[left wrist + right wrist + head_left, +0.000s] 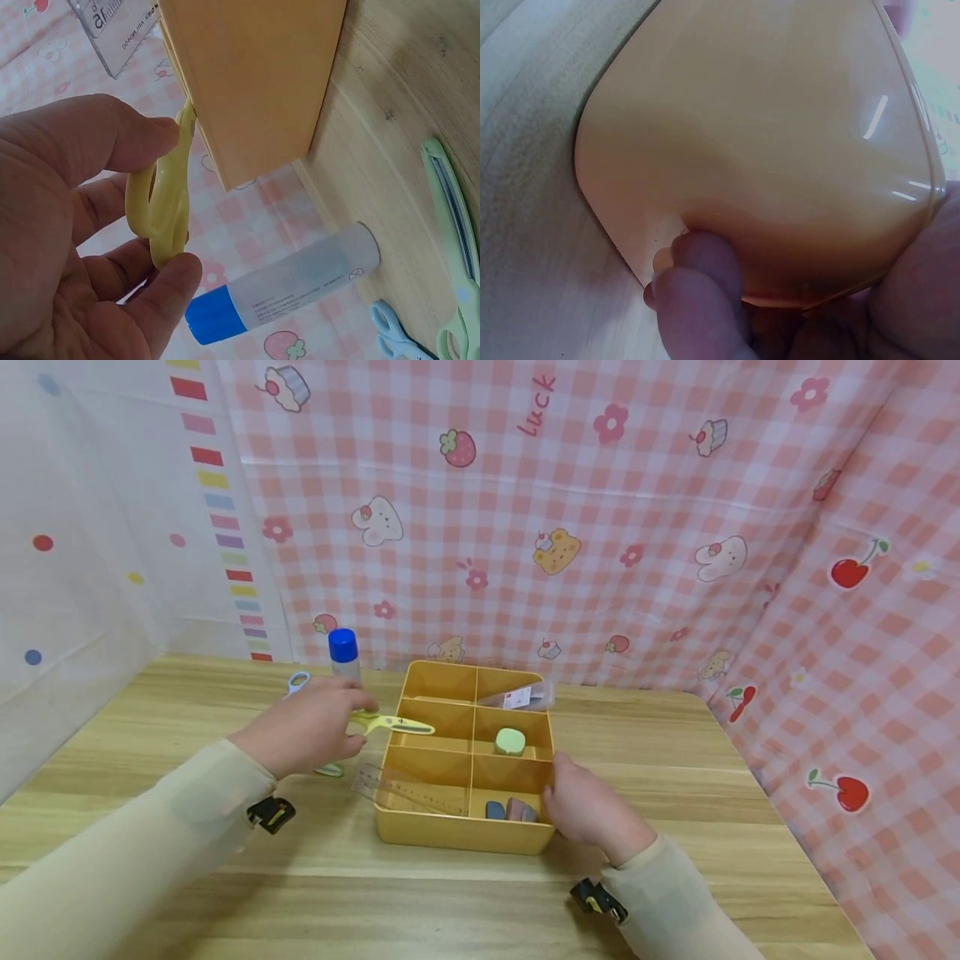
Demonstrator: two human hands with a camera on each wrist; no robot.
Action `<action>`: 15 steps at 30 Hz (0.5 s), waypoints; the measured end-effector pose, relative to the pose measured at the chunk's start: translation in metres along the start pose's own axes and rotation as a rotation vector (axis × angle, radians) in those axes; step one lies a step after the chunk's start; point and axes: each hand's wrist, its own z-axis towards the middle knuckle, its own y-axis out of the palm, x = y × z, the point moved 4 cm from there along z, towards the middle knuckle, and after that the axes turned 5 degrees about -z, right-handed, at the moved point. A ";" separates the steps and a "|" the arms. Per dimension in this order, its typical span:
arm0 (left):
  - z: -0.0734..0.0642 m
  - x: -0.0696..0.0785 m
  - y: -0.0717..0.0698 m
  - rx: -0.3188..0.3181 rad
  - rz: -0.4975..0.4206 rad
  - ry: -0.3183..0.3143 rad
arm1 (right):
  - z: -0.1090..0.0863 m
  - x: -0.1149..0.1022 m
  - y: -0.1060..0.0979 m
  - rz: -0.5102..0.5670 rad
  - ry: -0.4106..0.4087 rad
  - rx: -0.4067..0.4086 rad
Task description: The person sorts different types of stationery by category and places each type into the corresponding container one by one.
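My left hand [300, 727] pinches the yellow scissors [405, 726] by their handles, blades reaching over the middle left compartment [454, 720], while my right hand [596, 802] holds the box [465, 837] at its right wall. Best, I judge, to keep that wall braced, the blades together, and my fingers clear of the ruler [367, 782] jutting past the near left rim.

The head view looks forward and down on the table [637, 722], farthest off; the left wrist view, close and turned sideways, faces the box [259, 82] and tube [300, 285], both shared with the head; the right wrist view, nearest, faces the box.
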 end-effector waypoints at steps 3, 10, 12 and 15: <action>0.003 0.002 0.001 0.003 -0.011 0.026 | -0.001 0.000 0.000 0.001 0.001 0.000; 0.009 0.004 0.004 0.022 -0.022 0.062 | -0.003 -0.002 -0.002 -0.009 0.007 -0.003; 0.010 0.005 0.005 0.022 -0.033 0.071 | -0.003 -0.001 -0.001 -0.009 0.012 -0.006; 0.012 0.006 0.008 0.021 -0.040 0.079 | -0.002 0.000 0.000 -0.014 0.014 -0.006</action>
